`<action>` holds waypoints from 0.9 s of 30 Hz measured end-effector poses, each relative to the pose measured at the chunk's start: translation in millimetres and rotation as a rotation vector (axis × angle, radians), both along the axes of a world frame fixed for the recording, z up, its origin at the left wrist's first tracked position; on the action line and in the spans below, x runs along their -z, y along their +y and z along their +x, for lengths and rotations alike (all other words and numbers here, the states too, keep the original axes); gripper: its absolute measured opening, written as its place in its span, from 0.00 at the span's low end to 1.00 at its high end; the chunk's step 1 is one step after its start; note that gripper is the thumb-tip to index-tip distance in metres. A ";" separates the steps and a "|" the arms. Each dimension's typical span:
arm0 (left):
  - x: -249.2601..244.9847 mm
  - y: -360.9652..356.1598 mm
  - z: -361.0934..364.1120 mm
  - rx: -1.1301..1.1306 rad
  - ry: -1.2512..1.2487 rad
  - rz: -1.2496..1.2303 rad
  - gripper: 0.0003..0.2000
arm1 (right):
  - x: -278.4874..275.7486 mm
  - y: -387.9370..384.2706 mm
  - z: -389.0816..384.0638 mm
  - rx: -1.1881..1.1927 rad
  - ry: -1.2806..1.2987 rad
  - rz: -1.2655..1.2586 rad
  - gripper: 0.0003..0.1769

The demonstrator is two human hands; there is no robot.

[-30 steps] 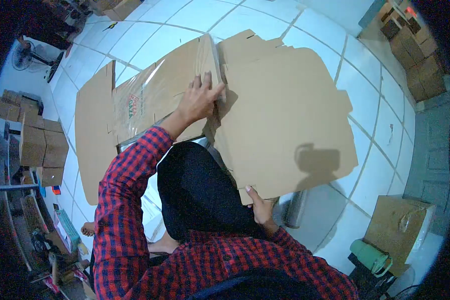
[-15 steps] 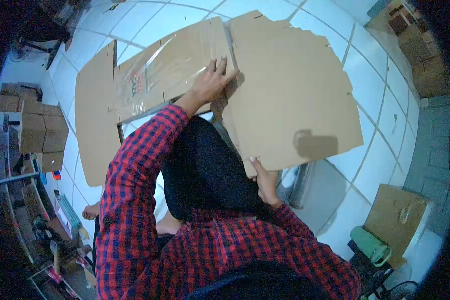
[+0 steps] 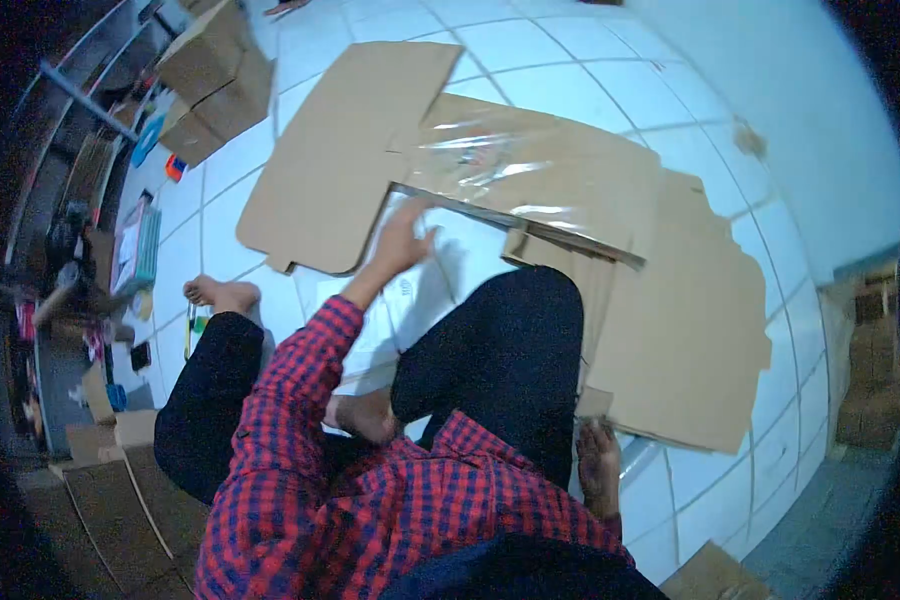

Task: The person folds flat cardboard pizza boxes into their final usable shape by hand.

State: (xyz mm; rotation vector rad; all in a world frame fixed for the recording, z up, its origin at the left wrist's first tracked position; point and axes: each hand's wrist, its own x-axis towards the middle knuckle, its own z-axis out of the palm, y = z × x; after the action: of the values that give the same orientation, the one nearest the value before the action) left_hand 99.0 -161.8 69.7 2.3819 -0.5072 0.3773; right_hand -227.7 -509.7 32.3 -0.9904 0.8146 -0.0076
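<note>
A large flattened cardboard box [image 3: 690,310] lies spread over the tiled floor in front of me. Shiny clear plastic [image 3: 490,160] with small red print covers part of its middle panel. My left hand [image 3: 403,240] is open and holds nothing, thumb apart from the fingers, just beside the inner edge of the wide left panel [image 3: 335,150]. Down by the lower edge of the right panel, my right hand [image 3: 598,465] is in shadow, fingers stretched toward a small cardboard flap [image 3: 594,402]. My bent knee [image 3: 530,310] stands close to the narrow inner flaps.
Stacked cartons [image 3: 220,85] stand at the upper left beside shelving [image 3: 80,100]. A teal-edged stack [image 3: 137,245] and a phone-like dark object [image 3: 141,355] are at the left. More cardboard [image 3: 110,510] fills the lower left. A wall [image 3: 770,130] runs along the right.
My left hand has left the middle panel and moved down-left, beside the left panel. The right hand has moved lower, off the panel's corner. The view has turned, and the cardboard lies flatter.
</note>
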 end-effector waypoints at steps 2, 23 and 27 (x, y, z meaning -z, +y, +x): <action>18.8 102.3 6.6 -0.301 0.062 0.116 0.22 | 20.6 -9.0 -41.8 -0.380 -0.090 -0.818 0.06; 89.7 425.7 58.9 -0.888 0.537 0.133 0.42 | 27.3 369.6 345.9 -1.083 -0.250 -0.234 0.41; 94.9 428.2 47.5 -0.881 0.533 0.017 0.37 | 51.7 363.6 346.7 -1.000 -0.371 -0.136 0.40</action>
State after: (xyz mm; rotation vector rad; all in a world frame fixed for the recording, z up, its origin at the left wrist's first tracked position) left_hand 146.5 266.4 -25.2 2.4647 0.8039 0.0852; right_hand 119.0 -146.1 -19.4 -1.3861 -0.0780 0.6003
